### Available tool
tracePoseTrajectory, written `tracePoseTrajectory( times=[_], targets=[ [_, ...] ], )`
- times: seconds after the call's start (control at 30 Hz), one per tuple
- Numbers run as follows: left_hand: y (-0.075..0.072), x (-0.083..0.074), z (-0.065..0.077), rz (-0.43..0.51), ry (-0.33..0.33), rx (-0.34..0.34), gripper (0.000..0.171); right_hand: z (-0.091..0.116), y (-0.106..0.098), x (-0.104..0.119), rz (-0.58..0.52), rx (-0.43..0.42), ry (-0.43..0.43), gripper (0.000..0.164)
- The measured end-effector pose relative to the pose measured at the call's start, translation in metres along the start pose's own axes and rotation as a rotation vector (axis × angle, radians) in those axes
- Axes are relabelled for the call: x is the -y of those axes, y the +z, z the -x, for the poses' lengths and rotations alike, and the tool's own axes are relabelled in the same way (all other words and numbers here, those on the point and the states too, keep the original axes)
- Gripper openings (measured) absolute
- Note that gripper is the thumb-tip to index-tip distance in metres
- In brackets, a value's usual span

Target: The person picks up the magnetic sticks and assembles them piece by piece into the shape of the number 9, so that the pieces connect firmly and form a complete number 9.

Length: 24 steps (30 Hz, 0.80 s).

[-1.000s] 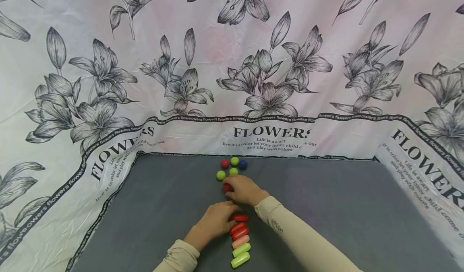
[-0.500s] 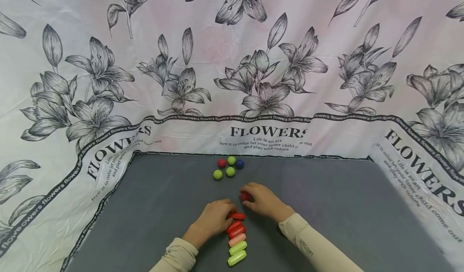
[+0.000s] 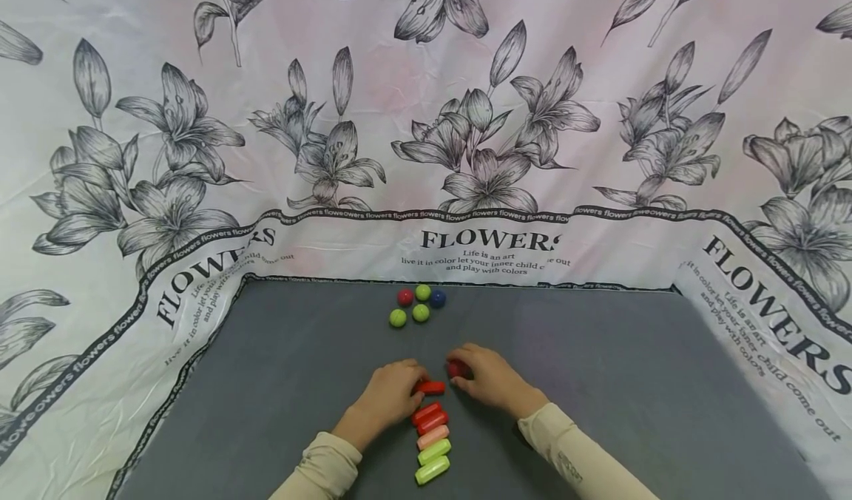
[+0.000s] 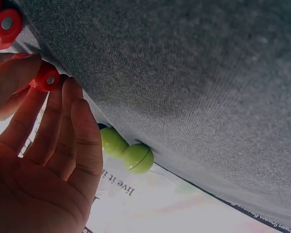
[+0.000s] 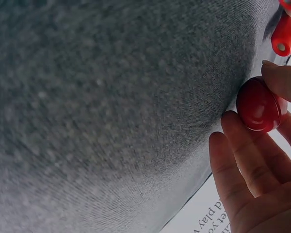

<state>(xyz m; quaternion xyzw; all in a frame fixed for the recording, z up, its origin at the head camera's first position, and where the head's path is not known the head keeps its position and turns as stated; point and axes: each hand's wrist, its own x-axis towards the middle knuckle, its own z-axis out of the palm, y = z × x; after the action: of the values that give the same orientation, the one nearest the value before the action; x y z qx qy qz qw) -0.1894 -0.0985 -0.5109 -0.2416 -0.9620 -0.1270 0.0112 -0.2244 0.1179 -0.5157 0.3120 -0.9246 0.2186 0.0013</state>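
Observation:
My left hand (image 3: pixel 389 393) pinches a red rod (image 3: pixel 434 387) between thumb and fingers; the left wrist view shows a silvery round inset on the rod's end (image 4: pixel 51 80). Just right of it, my right hand (image 3: pixel 495 382) holds a red ball (image 5: pixel 257 104), thumb on one side and fingers on the other. A seam line runs round the ball. Towards me from the held rod lies a row of short rods: two red (image 3: pixel 433 422), one pink (image 3: pixel 433 437) and two yellow-green (image 3: pixel 433 470). A narrow gap separates the held rod and the ball.
Near the back edge of the grey table (image 3: pixel 599 382) sits a group of balls: one red (image 3: pixel 405 297), one blue (image 3: pixel 437 298) and three green (image 3: pixel 421 313). A white flower-printed cloth (image 3: pixel 492 248) hangs behind and along both sides.
My right hand has brought the red ball away from the ball group, rightward and nearer to me. The left hand has shifted its red rod slightly farther from the row.

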Motion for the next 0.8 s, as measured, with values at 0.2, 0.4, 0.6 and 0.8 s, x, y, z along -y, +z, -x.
tracePoseTrajectory(
  times=[0.2, 0.4, 0.6, 0.8],
  targets=[
    [0.0, -0.001, 0.0, 0.012, -0.015, 0.014, 0.017, 0.004, 0.001, 0.001, -0.002, -0.015, -0.016, 0.033],
    [-0.001, 0.0, -0.001, -0.006, -0.011, -0.009, 0.017, 0.006, 0.003, 0.003, -0.014, -0.007, -0.02, 0.033],
    [-0.001, 0.0, -0.002, -0.024, -0.008, -0.009, 0.019, 0.01, 0.004, 0.005, -0.039, -0.002, -0.008, 0.034],
    [-0.001, -0.002, -0.003, -0.039, -0.001, -0.004, 0.019, 0.013, 0.008, 0.006, -0.034, -0.024, -0.012, 0.034]
  ],
)
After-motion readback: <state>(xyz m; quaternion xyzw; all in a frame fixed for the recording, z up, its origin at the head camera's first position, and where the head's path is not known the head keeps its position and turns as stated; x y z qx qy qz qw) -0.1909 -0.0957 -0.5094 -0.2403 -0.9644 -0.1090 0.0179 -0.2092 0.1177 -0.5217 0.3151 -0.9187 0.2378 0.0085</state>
